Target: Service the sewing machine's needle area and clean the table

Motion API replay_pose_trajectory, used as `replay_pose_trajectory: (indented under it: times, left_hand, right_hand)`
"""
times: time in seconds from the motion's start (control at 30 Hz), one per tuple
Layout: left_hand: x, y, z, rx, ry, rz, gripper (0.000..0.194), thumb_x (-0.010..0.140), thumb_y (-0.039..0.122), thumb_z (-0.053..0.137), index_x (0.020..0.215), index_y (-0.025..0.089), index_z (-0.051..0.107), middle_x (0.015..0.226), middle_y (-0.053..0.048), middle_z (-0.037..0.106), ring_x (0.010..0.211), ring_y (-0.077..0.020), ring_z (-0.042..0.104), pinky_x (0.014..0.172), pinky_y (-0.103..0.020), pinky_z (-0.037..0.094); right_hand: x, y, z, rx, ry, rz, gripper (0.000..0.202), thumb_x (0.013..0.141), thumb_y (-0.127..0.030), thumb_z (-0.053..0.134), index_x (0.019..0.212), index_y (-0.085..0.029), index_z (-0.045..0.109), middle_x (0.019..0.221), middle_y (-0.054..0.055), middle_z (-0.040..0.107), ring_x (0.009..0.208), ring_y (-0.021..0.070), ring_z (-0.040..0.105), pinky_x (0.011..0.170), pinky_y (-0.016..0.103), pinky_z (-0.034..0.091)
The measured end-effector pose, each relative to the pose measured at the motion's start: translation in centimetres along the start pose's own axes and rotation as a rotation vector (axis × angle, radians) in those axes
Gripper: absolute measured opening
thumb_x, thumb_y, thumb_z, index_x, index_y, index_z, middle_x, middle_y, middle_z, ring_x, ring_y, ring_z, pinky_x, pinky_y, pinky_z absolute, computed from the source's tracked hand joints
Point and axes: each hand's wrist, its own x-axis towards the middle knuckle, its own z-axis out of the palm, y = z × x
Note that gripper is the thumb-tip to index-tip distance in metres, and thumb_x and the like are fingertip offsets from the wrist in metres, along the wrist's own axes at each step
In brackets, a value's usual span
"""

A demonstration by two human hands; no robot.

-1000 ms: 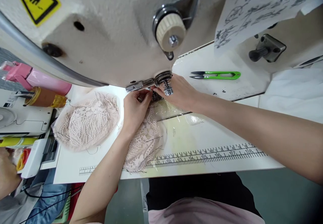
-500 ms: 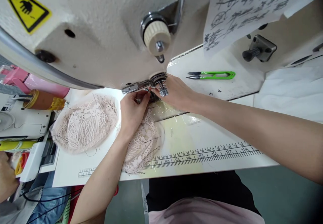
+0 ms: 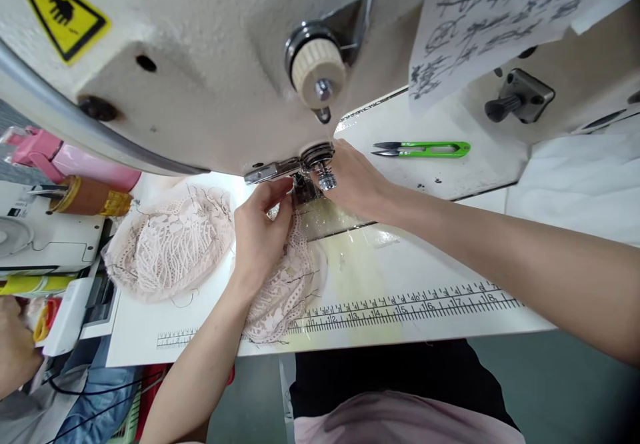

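Note:
At the sewing machine [image 3: 210, 97], my left hand [image 3: 263, 227] is just left of the presser foot [image 3: 305, 189], thumb and forefinger pinched together. Whatever lies between those fingertips is too small to make out. My right hand [image 3: 357, 181] reaches in from the other side of the foot; its fingers are hidden behind the spring tension knob [image 3: 323, 164]. A pale pink lace cup [image 3: 280, 294] with dark thread ends lies under my left wrist and runs up toward the foot. A second lace cup [image 3: 175, 244] rests on the table to the left.
Green-handled thread snips [image 3: 423, 149] lie on the machine bed at right. A printed ruler [image 3: 390, 311] runs along the table's front edge. White fabric [image 3: 575, 177] is at far right, a handwritten paper [image 3: 480, 24] above. A co-worker's hand [image 3: 17, 351] shows at far left.
My left fingertips have drawn slightly left, away from the presser foot, baring more of it. My right hand stays beside the foot. The whole view has shifted a little.

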Motion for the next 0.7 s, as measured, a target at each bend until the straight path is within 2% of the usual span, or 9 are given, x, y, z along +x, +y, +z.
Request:
replay_pose_trajectory:
  times: [0.17, 0.37, 0.57, 0.7]
  left_hand:
    - [-0.8, 0.8, -0.5, 0.047, -0.009, 0.032, 0.026, 0.088, 0.010, 0.055, 0.108, 0.020, 0.068, 0.114, -0.005, 0.075, 0.107, -0.0176, 0.071, 0.095, -0.032, 0.058]
    - [-1.2, 1.0, -0.8, 0.069, -0.037, 0.046, 0.024, 0.090, 0.008, 0.051, 0.104, 0.021, 0.066, 0.121, -0.006, 0.072, 0.114, -0.0204, 0.069, 0.090, -0.033, 0.059]
    - [-1.4, 1.4, -1.1, 0.056, -0.047, 0.059, 0.025, 0.089, 0.004, 0.049, 0.099, 0.021, 0.064, 0.121, -0.005, 0.073, 0.125, -0.0194, 0.064, 0.104, -0.035, 0.055]
    - [-1.3, 1.5, -1.2, 0.069, -0.030, 0.041, 0.025, 0.087, 0.004, 0.051, 0.101, 0.020, 0.065, 0.116, -0.005, 0.073, 0.114, -0.0183, 0.068, 0.100, -0.036, 0.057]
  right_hand:
    - [0.1, 0.1, 0.1, 0.010, 0.012, 0.046, 0.029, 0.091, -0.006, 0.032, 0.095, -0.015, 0.059, 0.098, 0.010, 0.062, 0.093, 0.0214, 0.057, 0.082, 0.033, 0.043]
    - [0.1, 0.3, 0.1, 0.108, 0.056, 0.075, 0.020, 0.088, -0.007, 0.037, 0.084, -0.017, 0.054, 0.094, 0.007, 0.060, 0.089, 0.0183, 0.055, 0.080, 0.031, 0.041]
    - [0.2, 0.8, 0.4, 0.223, 0.137, 0.146, 0.017, 0.081, -0.004, 0.041, 0.078, -0.016, 0.052, 0.091, 0.006, 0.059, 0.081, 0.0158, 0.051, 0.074, 0.030, 0.041]
    - [0.4, 1.0, 0.3, 0.333, 0.170, 0.196, 0.020, 0.081, -0.003, 0.037, 0.076, -0.017, 0.051, 0.090, 0.006, 0.058, 0.075, 0.0136, 0.050, 0.070, 0.030, 0.043]
